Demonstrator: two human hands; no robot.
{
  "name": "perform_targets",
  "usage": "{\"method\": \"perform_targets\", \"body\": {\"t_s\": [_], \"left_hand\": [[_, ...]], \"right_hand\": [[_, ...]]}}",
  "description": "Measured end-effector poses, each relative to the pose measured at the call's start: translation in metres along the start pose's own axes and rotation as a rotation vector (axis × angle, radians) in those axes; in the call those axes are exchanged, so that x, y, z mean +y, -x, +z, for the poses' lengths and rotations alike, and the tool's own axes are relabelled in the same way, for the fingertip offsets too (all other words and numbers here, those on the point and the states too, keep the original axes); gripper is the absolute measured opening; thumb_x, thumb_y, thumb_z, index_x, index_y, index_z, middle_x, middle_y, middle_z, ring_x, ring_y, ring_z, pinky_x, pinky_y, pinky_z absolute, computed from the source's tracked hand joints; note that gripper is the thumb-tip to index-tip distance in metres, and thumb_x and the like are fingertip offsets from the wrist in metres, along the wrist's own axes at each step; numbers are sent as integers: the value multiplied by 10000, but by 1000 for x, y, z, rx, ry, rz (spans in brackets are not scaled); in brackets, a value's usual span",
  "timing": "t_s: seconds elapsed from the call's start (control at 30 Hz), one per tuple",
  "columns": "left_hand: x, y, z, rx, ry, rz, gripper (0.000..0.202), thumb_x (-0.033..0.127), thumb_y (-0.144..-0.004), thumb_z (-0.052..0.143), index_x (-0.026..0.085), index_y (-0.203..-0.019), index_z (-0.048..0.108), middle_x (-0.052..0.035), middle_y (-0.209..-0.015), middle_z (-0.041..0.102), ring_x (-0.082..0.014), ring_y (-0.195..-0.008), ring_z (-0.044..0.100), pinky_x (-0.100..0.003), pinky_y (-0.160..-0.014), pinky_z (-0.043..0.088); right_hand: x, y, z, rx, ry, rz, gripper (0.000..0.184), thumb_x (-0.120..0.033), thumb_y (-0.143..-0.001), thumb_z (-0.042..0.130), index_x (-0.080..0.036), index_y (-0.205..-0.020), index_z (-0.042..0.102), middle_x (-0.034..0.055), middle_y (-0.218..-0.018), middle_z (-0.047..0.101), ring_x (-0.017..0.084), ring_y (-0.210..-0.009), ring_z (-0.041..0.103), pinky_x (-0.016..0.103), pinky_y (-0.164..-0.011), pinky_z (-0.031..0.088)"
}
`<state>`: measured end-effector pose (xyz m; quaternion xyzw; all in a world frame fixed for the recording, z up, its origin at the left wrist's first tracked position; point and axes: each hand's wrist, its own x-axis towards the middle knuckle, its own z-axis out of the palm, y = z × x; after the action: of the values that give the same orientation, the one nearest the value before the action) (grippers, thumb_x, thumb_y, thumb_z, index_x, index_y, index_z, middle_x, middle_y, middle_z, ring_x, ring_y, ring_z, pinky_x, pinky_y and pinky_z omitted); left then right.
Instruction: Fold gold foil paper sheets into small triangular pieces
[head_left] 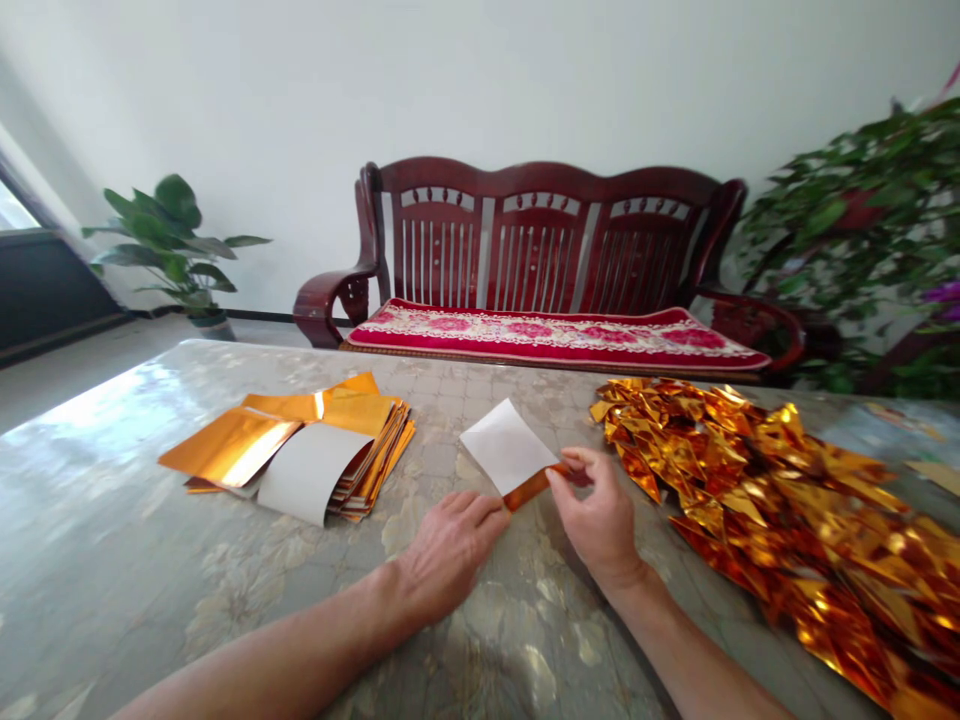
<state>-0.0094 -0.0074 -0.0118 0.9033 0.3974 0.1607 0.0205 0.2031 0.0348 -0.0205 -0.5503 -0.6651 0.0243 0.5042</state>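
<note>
A sheet of gold foil paper point(508, 446) lies white side up on the table, turned cornerwise. Its near edge is folded over into a narrow gold strip. At the left end of that strip, my left hand point(457, 545) rests with its fingers together on the paper. My right hand point(600, 515) pinches the strip's right end between thumb and fingers. To the left is a loose stack of gold foil sheets point(277, 440), one of them curled with its pale back showing. A heap of folded gold foil pieces point(757, 490) spreads to the right.
The table point(247, 590) has a patterned, glossy cover. Behind it stands a dark red wooden bench point(540, 240) with a red and white cushion point(525, 330). Potted plants point(176, 240) stand on both sides. A clear plastic bag point(892, 430) lies beyond the heap.
</note>
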Motion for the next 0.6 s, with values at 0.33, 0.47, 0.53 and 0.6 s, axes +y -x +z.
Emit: {"method": "perform_targets", "body": {"t_s": [0.33, 0.47, 0.53, 0.6], "left_hand": [[1, 6, -5, 419, 271, 30, 307, 168, -947, 512, 187, -1247, 451, -141, -1331, 554, -183, -1251, 551, -327, -1007, 519], [0, 6, -4, 426, 314, 19, 403, 169, -942, 530, 189, -1323, 400, -157, -1364, 527, -199, -1282, 527, -334, -989, 535], [0, 6, -4, 437, 290, 36, 480, 157, -945, 522, 186, -1391, 347, -161, -1397, 502, -201, -1317, 494, -341, -1023, 513], [1, 6, -4, 445, 239, 44, 521, 162, -949, 521, 185, -1427, 314, -159, -1415, 493, -205, -1337, 476, -348, -1049, 491]], "right_hand": [[-39, 11, -15, -85, 312, -646, 192, -135, -923, 553, -223, -1081, 619, 21, -852, 717, 180, -848, 589, 333, -797, 384], [-44, 15, -14, -113, 306, -671, 168, -122, -927, 550, -224, -1047, 605, 13, -820, 703, 185, -850, 572, 333, -788, 367], [-45, 16, -14, -133, 304, -663, 157, -121, -932, 542, -228, -1030, 600, 10, -814, 696, 183, -833, 562, 333, -776, 359], [-46, 16, -14, -150, 287, -653, 149, -120, -937, 524, -230, -1008, 596, 9, -800, 686, 183, -812, 552, 335, -760, 352]]}}
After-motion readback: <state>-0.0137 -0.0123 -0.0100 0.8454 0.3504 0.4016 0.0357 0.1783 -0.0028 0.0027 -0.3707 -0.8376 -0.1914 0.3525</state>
